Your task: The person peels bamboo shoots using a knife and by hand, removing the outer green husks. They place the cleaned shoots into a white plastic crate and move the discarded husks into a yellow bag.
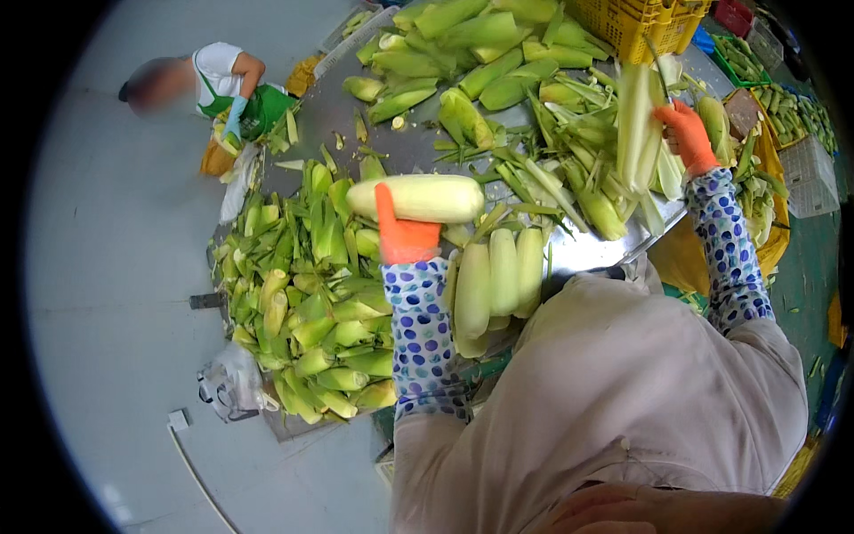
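My left hand [408,233], in an orange glove, holds a pale, mostly husked ear of corn [434,199] lying level across the palm, with the thumb over it. My right hand [687,137], gloved in orange too, is closed on a knife [659,70] whose thin blade points up. Pale stripped corn husks [637,127] hang beside the blade and fingers; whether the hand also grips them I cannot tell. Several husked ears [504,270] lie side by side at the metal table's near edge, right of my left forearm.
Unhusked corn [333,334] is heaped at left, with more green ears [467,33] at the far side. Loose husks [587,180] cover the metal table [300,133]. A yellow crate [640,27] stands at the back right. Another person [230,87] in a green apron is at the far left.
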Available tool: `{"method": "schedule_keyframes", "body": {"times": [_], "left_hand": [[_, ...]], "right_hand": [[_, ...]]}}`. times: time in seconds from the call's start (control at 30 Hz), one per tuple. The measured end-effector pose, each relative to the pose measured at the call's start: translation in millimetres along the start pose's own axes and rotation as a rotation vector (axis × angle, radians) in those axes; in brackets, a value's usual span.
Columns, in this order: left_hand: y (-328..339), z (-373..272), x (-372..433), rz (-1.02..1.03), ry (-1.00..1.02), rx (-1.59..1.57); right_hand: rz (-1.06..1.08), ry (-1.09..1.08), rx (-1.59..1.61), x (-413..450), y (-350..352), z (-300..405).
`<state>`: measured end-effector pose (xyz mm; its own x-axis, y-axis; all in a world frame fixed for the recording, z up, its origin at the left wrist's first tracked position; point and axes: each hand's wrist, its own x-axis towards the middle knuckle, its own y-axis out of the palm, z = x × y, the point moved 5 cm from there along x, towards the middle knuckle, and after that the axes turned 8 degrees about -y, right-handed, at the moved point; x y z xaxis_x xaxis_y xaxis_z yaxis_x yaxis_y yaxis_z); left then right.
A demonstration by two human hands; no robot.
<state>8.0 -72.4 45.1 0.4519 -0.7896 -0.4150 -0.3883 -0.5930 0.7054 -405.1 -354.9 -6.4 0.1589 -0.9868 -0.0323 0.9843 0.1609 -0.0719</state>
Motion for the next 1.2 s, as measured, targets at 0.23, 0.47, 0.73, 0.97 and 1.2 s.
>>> {"method": "schedule_keyframes", "body": {"times": [0.23, 0.47, 0.73, 0.97, 1.2], "left_hand": [[12, 57, 13, 0.148, -0.419, 0.067], [29, 87, -1, 0.433, -0.482, 0.053], [22, 100, -7, 0.347, -0.219, -0.033], [32, 110, -15, 0.344, -0.465, -0.286], [21, 120, -8, 0.255, -0.645, -0.344]], "right_hand": [[0.330, -0.638, -0.444, -63, 90, 77], [0.671, -0.709, -0.380, -137, 160, 108], [0.712, -1.078, -0.602, -185, 177, 133], [0.761, -1.121, -0.731, -190, 180, 124], [0.737, -1.173, -0.883, -195, 190, 124]]}}
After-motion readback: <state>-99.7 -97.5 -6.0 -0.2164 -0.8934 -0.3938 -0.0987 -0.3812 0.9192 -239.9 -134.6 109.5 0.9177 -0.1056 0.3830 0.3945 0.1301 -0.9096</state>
